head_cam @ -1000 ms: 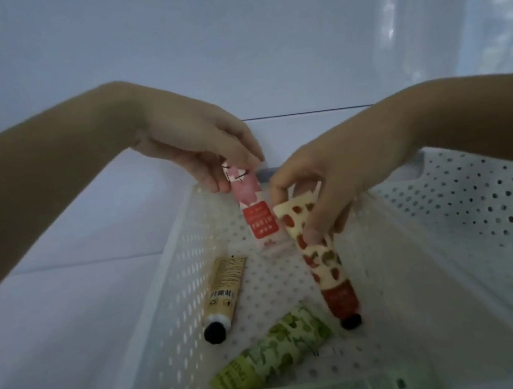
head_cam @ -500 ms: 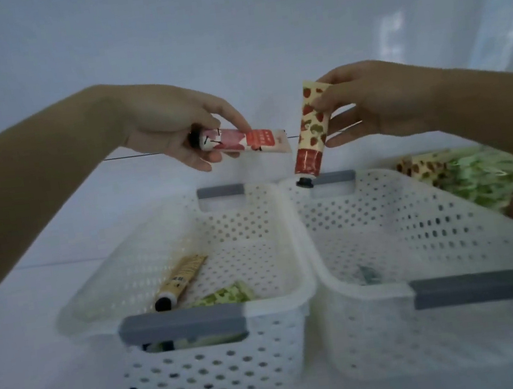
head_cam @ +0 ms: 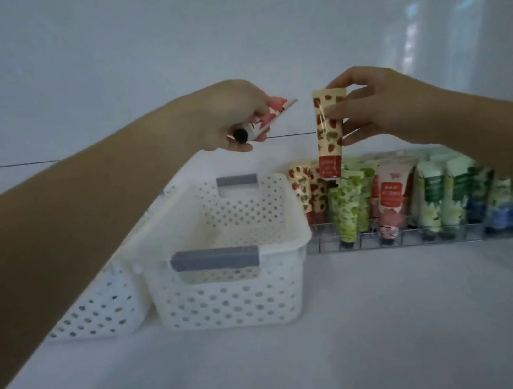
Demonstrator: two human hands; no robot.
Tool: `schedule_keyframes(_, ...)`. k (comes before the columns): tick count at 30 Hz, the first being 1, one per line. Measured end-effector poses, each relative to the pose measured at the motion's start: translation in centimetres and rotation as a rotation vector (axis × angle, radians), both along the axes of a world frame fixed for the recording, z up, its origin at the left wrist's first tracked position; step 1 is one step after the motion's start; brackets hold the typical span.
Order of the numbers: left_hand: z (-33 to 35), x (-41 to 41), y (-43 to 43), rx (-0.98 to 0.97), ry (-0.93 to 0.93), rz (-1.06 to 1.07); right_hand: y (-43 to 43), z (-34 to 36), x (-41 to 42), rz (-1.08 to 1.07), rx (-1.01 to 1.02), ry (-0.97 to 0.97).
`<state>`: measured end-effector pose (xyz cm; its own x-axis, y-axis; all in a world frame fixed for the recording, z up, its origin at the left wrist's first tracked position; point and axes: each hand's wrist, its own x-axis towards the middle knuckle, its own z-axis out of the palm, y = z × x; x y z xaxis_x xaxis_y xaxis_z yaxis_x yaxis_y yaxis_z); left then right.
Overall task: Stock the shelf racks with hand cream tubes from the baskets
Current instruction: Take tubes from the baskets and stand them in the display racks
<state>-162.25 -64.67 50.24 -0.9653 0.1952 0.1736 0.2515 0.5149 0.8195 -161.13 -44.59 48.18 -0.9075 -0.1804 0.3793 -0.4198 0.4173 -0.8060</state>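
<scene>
My left hand (head_cam: 231,120) grips a pink hand cream tube (head_cam: 44,146) with its black cap toward me, held above the far end of a white perforated basket (head_cam: 229,293). My right hand (head_cam: 378,108) pinches a cream tube with a red strawberry pattern (head_cam: 328,138) by its crimped top, so it hangs cap down. That tube hovers just above the left end of a wire shelf rack (head_cam: 328,243), where several tubes stand cap down in rows. The basket's inside shows no tubes from this angle.
A second white basket (head_cam: 100,312) sits to the left, mostly hidden behind my left forearm. The rack runs along the white surface to the right edge, filled with strawberry, green-leaf, pink, and green-and-blue tubes. A white wall rises behind.
Both hands lifted the tubes out of the basket and carried them rightward. The view swung right, bringing the wire rack and its tubes into sight.
</scene>
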Motion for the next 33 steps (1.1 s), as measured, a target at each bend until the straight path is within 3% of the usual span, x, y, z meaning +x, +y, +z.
schedule_keyframes(6,-2.6,2.1,5.0,0.129,-0.04,0.016,1.9,-1.7,0.1,0.011,0.055,0.036)
schedule_keyframes(12,-5.2,2.7,6.7,-0.16,-0.009,0.106,2.3,-3.0,-1.0,-0.071,0.237,0.158)
schedule_keyframes(20,-6.3,1.7,6.0,-0.257,0.051,0.095,0.9,-5.1,-3.0,-0.114,0.525,0.272)
schedule_keyframes(29,-6.3,0.8,5.0,0.007,-0.022,0.135,-0.3,-6.1,-4.2,-0.154,0.747,0.263)
schedule_keyframes(33,-6.0,0.8,4.3,0.011,0.03,0.109,0.0,-5.5,-4.4,-0.151,0.649,0.261)
